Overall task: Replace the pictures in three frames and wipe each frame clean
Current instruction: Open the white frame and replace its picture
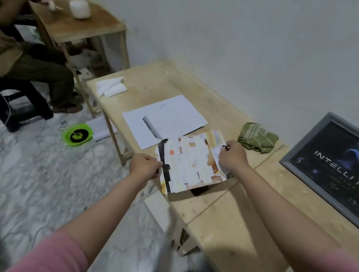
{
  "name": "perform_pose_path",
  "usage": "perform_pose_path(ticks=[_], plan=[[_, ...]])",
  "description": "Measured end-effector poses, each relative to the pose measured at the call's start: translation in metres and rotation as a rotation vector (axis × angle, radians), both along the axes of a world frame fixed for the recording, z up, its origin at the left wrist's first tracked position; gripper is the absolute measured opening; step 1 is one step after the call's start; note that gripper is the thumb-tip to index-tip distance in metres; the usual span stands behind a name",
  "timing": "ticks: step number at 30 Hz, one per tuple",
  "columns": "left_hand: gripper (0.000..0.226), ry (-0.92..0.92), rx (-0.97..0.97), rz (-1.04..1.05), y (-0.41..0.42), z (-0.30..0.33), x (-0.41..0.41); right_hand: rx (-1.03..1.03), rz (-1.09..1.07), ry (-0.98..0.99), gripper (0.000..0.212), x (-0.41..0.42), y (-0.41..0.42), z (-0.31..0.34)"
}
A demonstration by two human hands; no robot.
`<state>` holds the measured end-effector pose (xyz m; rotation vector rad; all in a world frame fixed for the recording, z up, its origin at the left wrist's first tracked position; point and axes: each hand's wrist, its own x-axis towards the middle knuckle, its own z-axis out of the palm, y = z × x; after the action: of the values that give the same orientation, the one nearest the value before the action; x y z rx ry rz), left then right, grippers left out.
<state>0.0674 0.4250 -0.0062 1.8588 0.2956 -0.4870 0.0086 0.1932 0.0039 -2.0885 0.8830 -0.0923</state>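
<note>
Both hands pinch the picture (pixel 189 163) between them, left hand (pixel 145 165) and right hand (pixel 233 156) gripping opposite edges.

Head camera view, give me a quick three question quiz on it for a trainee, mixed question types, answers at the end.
1. True or false: the green cloth lies on the table, untouched by either hand.
2. Which thing leans against the wall? A) the white sheet B) the grey frame C) the picture
3. Fill in: the left hand and right hand grip opposite edges of the ____.

Key: 1 true; 2 B; 3 picture.
</note>
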Motion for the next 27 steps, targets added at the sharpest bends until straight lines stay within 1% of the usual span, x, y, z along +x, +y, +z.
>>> perform_pose_path(ticks=[1,3,5,9,10,14,21,24,27], plan=[[0.033,-0.013,0.017,0.002,0.000,0.000,0.009,-0.016,-0.006,-0.003,0.010,0.011,0.002,0.001],[0.034,-0.015,0.056,0.016,0.002,-0.003,0.036,-0.049,-0.006,-0.017,0.016,0.045,0.004,0.001],[0.036,-0.008,0.084,0.030,-0.002,-0.007,0.062,-0.061,-0.011,-0.031,0.017,0.079,0.003,-0.002],[0.059,-0.019,0.136,0.027,-0.015,-0.019,0.113,-0.060,-0.052,-0.096,0.022,0.142,-0.008,-0.015],[0.059,-0.026,0.151,0.030,-0.021,-0.023,0.129,-0.057,-0.056,-0.103,0.023,0.161,-0.012,-0.019],[0.027,-0.055,0.270,-0.018,-0.038,-0.036,0.179,-0.056,-0.044,-0.087,0.030,0.217,-0.029,-0.040],[0.017,-0.102,0.409,-0.089,-0.053,-0.058,0.228,-0.040,0.012,-0.080,0.029,0.275,-0.046,-0.078],[0.013,-0.127,0.465,-0.125,-0.056,-0.064,0.233,-0.099,0.081,-0.056,0.030,0.285,-0.050,-0.090],[0.007,-0.136,0.507,-0.131,-0.058,-0.070,0.233,-0.201,0.151,0.020,0.033,0.289,-0.053,-0.100]])
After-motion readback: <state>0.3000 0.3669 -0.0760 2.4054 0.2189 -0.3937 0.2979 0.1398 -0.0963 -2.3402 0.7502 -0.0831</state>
